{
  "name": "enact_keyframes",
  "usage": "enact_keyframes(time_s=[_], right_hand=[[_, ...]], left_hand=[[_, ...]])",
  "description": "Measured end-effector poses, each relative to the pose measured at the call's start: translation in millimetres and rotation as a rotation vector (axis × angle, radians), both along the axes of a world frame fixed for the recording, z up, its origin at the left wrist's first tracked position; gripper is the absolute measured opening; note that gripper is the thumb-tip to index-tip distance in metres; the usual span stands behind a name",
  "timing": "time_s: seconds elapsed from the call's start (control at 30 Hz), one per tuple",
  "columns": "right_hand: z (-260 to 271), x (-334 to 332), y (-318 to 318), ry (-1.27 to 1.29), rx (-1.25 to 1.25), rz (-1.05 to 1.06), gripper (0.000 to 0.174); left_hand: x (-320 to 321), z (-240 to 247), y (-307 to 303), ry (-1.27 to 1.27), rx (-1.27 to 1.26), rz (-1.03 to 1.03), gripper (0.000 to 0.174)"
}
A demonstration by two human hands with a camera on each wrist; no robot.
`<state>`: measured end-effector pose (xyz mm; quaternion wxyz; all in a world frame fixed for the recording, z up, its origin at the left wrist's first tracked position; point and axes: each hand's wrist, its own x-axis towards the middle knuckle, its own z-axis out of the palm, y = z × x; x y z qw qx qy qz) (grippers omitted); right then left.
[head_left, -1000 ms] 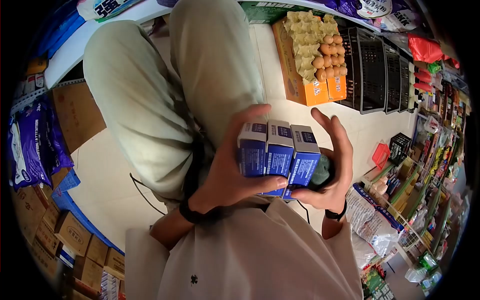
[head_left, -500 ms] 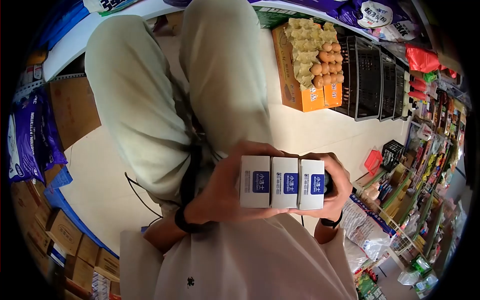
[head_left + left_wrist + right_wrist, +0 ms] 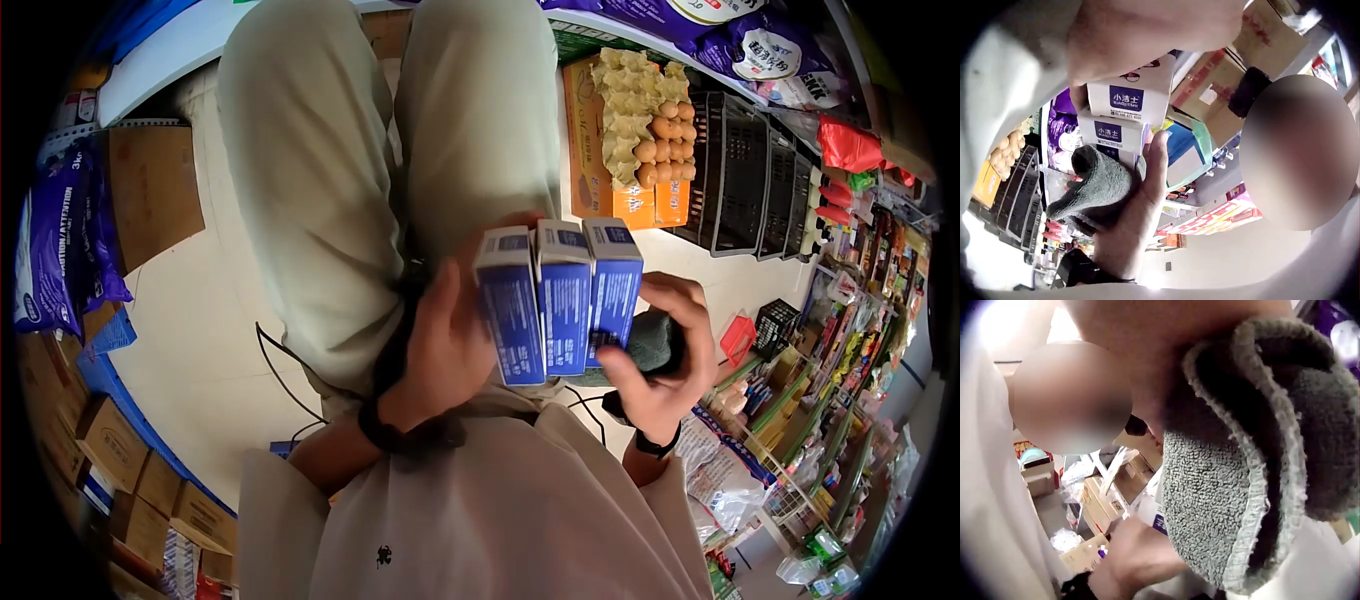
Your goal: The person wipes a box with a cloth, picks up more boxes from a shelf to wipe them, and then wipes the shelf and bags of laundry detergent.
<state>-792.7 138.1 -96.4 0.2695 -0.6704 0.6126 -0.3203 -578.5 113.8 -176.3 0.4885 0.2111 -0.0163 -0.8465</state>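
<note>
Three blue and white boxes [image 3: 566, 310] stand side by side in the head view, their long blue faces towards the camera and their white ends at the top. My left hand [image 3: 452, 335] grips the row from the left, some of its fingers hidden behind. At the right, my right hand [image 3: 672, 365] curls round a dark grey-green cloth [image 3: 652, 340], its thumb at the right box's lower edge. The left wrist view shows white box ends [image 3: 1125, 100] below my left hand [image 3: 1154, 28], and the cloth [image 3: 1107, 187] against my right palm. Cloth [image 3: 1210, 494] fills much of the right wrist view.
Beyond the boxes, an egg tray [image 3: 630, 115] with brown eggs rests on an orange carton [image 3: 635, 205], beside black crates [image 3: 735, 170]. Cardboard boxes [image 3: 115, 440] are stacked at lower left. Goods fill shelves [image 3: 860, 370] at right. A black cable [image 3: 275, 370] lies on the floor.
The boxes have tipped from showing their white ends to showing their blue faces and moved up in the head view. My right hand's fingers have moved away from the row's right side.
</note>
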Motion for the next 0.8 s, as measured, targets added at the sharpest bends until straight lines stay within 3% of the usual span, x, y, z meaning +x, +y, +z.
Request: enact_keyframes(time_s=[0.03, 0.07, 0.13, 0.23, 0.27, 0.3, 0.43, 0.5, 0.53, 0.6, 0.67, 0.7, 0.8], right_hand=[[3.8, 0.1, -1.6, -0.024, 0.075, -0.021, 0.064], [7.8, 2.0, -3.4, -0.062, 0.139, -0.060, 0.058], [6.8, 2.8, -4.3, -0.092, 0.172, -0.070, 0.058], [4.9, 1.2, -3.2, -0.091, 0.192, -0.042, 0.058], [5.8, 0.6, -0.6, -0.110, 0.209, -0.042, 0.058], [6.9, 0.5, 1.6, -0.130, 0.225, -0.042, 0.059], [6.3, 10.5, 5.7, -0.219, 0.232, -0.164, 0.067], [5.0, 4.5, 9.7, -0.241, 0.246, -0.172, 0.087], [4.5, 2.7, 11.3, -0.258, 0.258, -0.168, 0.093], [5.6, 4.4, 14.3, -0.256, 0.277, -0.198, 0.115], [4.2, 7.8, 7.0, -0.069, 0.151, -0.074, 0.122], [4.7, 11.7, 4.5, 0.026, 0.109, -0.027, 0.126], [-5.4, 25.7, 4.0, -0.077, 0.188, -0.115, 0.120]], left_hand=[[-2.4, -0.4, -1.2, 0.284, 0.187, 0.061, 0.074], [-5.2, -18.8, 3.7, 0.378, 0.059, 0.061, 0.060], [-4.3, -24.4, 7.4, -0.249, -0.294, -0.084, 0.058], [-11.3, -23.8, 9.3, -0.225, -0.209, -0.158, 0.060], [-11.9, -24.7, 6.9, 0.014, -0.054, -0.121, 0.061], [-12.8, -25.3, 5.0, 0.251, 0.099, -0.083, 0.063], [-17.3, -22.2, 2.1, 0.237, -0.161, -0.086, 0.073], [-16.6, -13.5, -3.0, 0.189, -0.141, -0.116, 0.079], [-18.1, -12.0, -3.3, 0.208, -0.115, -0.114, 0.090], [-18.2, -5.4, -4.4, -0.020, -0.165, -0.080, 0.097], [-18.4, -3.6, -5.6, -0.185, -0.316, 0.004, 0.110], [-18.5, -0.3, -5.4, -0.275, -0.358, 0.015, 0.111], [-17.3, 4.8, -3.2, -0.361, -0.427, 0.020, 0.119]])
